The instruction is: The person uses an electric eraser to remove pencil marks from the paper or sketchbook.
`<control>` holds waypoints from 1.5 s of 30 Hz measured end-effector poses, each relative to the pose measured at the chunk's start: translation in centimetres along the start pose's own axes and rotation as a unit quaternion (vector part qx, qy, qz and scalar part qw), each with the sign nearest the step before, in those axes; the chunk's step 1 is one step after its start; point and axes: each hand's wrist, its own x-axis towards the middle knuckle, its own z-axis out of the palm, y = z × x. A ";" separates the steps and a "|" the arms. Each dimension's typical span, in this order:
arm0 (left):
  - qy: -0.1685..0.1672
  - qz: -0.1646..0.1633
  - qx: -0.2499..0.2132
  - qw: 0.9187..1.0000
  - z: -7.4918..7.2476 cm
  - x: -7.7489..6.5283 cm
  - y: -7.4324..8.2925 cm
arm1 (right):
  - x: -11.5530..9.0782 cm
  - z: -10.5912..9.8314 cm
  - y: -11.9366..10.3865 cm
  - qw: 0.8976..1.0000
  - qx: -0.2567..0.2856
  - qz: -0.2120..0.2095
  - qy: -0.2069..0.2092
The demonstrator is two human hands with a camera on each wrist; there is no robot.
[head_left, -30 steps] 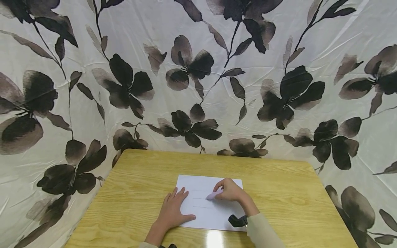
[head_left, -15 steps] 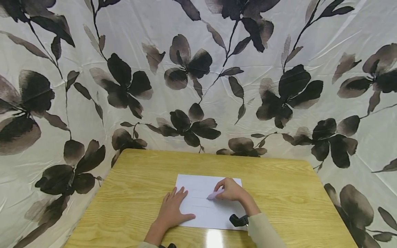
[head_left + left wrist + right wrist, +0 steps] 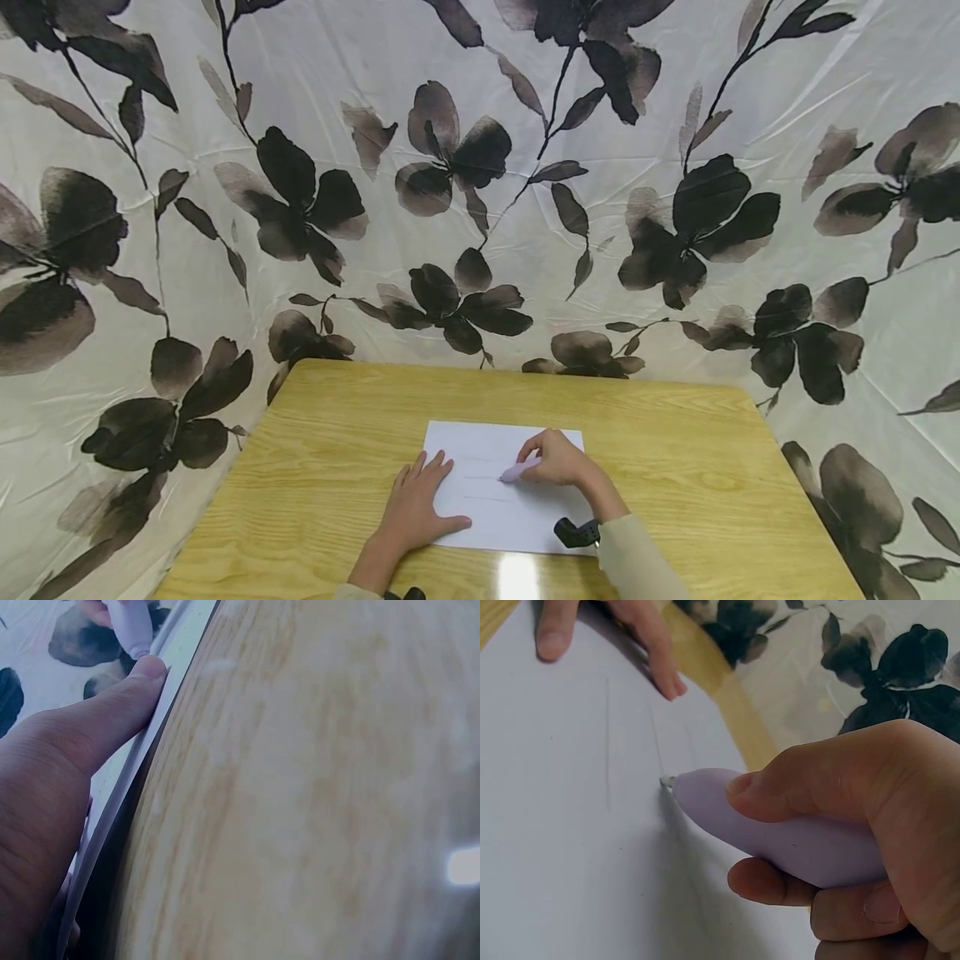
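Note:
A white sheet of paper [image 3: 525,525] lies on the wooden table, with several thin pencil lines across it. My right hand [image 3: 558,460] grips a lilac electric eraser [image 3: 810,844], thumb on one side and fingers curled under it. Its small pale tip meets the end of the middle line in the right wrist view. On the left part of the sheet my left hand [image 3: 416,508] rests flat, fingers spread and thumb along the near edge. In the left wrist view its thumb [image 3: 120,712] lies on the paper, with the eraser's narrow end beyond it.
The yellow wood-grain table [image 3: 675,467] extends around the sheet, its near part reflecting a bright light. Behind and beside it hangs a white cloth [image 3: 585,192] with dark flowers. A black wrist camera [image 3: 576,533] sits over the paper's lower right corner.

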 end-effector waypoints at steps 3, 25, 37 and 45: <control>-0.003 -0.001 0.004 1.000 0.0 0.1 0.0 | 0.1 0.1 -0.1 1.000 -0.005 -0.001 0.002; -0.007 -0.004 0.006 1.000 0.1 0.2 -0.2 | 0.7 0.1 -0.5 1.000 -0.026 -0.004 -0.005; 0.001 -0.001 0.007 1.000 0.1 0.2 -0.3 | 0.9 0.0 -0.4 1.000 -0.024 -0.006 -0.008; -0.002 -0.003 -0.002 1.000 0.0 0.1 -0.3 | 0.6 0.1 -0.2 1.000 -0.020 0.000 -0.005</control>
